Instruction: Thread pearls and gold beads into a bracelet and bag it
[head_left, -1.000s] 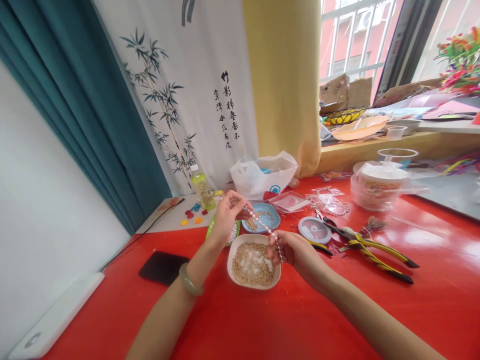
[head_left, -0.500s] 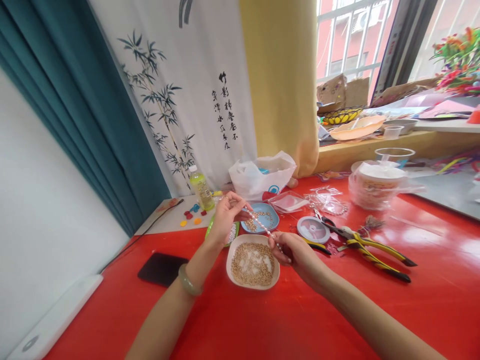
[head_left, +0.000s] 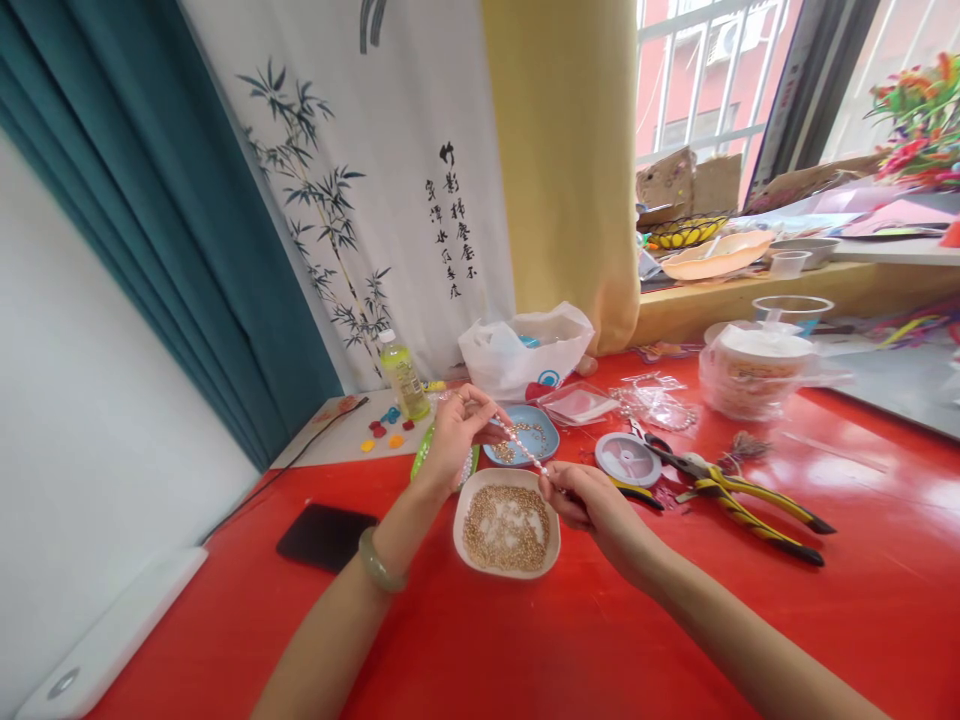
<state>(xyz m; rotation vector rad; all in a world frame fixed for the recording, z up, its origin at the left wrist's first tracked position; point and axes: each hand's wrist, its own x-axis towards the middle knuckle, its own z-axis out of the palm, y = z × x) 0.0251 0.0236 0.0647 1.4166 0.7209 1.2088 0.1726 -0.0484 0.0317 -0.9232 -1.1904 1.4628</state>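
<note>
A short strand of pearl beads (head_left: 523, 448) is stretched between my two hands above the red table (head_left: 525, 640). My left hand (head_left: 457, 435) pinches its upper end; a green bangle sits on that wrist. My right hand (head_left: 589, 497) pinches the lower end, just over the right rim of a white dish (head_left: 506, 565) filled with small gold beads. Behind the strand lies a blue dish (head_left: 544, 438) holding a few beads, and a green dish (head_left: 420, 460) shows partly behind my left hand.
Yellow-handled pliers (head_left: 750, 505) and a thread spool (head_left: 628, 459) lie right of my hands. A black phone (head_left: 325, 535) is at left, a green bottle (head_left: 403, 375) and a white plastic bag (head_left: 525, 350) behind. Plastic containers (head_left: 757, 365) stand at right.
The dangling end of the strand has been drawn up into my right hand, so the beads now run taut between both hands. My right hand has shifted slightly.
</note>
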